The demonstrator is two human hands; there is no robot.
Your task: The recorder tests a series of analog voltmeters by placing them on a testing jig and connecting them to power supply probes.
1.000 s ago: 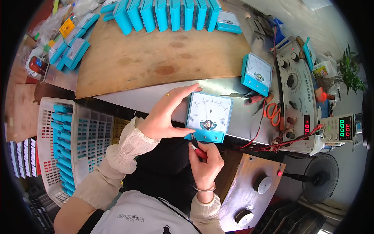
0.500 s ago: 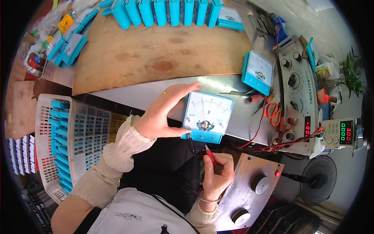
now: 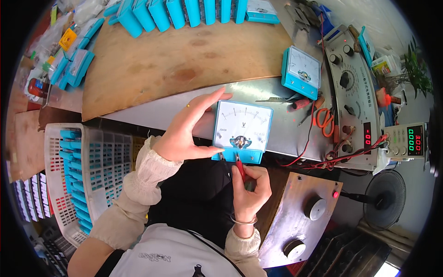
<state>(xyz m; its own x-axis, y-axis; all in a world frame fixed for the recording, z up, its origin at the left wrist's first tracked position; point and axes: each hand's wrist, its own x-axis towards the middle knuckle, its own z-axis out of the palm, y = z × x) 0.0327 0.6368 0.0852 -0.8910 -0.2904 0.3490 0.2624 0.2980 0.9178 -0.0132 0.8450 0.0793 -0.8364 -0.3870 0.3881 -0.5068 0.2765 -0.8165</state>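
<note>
My left hand (image 3: 177, 138) grips a blue-framed panel voltmeter (image 3: 243, 121) by its left side, thumb at the lower left corner and fingers behind the upper edge. The meter's white dial faces up, with the mechanism showing below the scale. A black clip (image 3: 221, 156) sits at the meter's lower left terminal, beside my thumb. Pinched in my right hand (image 3: 251, 187) is a red crocodile clip (image 3: 240, 168), its metal tip touching the meter's blue lower strip near the middle. Whether its jaws bite on a terminal cannot be made out.
A similar meter (image 3: 301, 72) lies at the metal bench's right, near orange-handled scissors (image 3: 325, 121). Several more meters stand along the wooden board (image 3: 184, 55). Right are a knobbed test instrument (image 3: 353, 97) and small power supply (image 3: 404, 141); left, a white crate (image 3: 104, 161) of blue parts.
My right hand has moved up and left, bringing the red clip from below the meter to its lower strip. The whole view has shifted slightly; my left hand keeps its hold.
</note>
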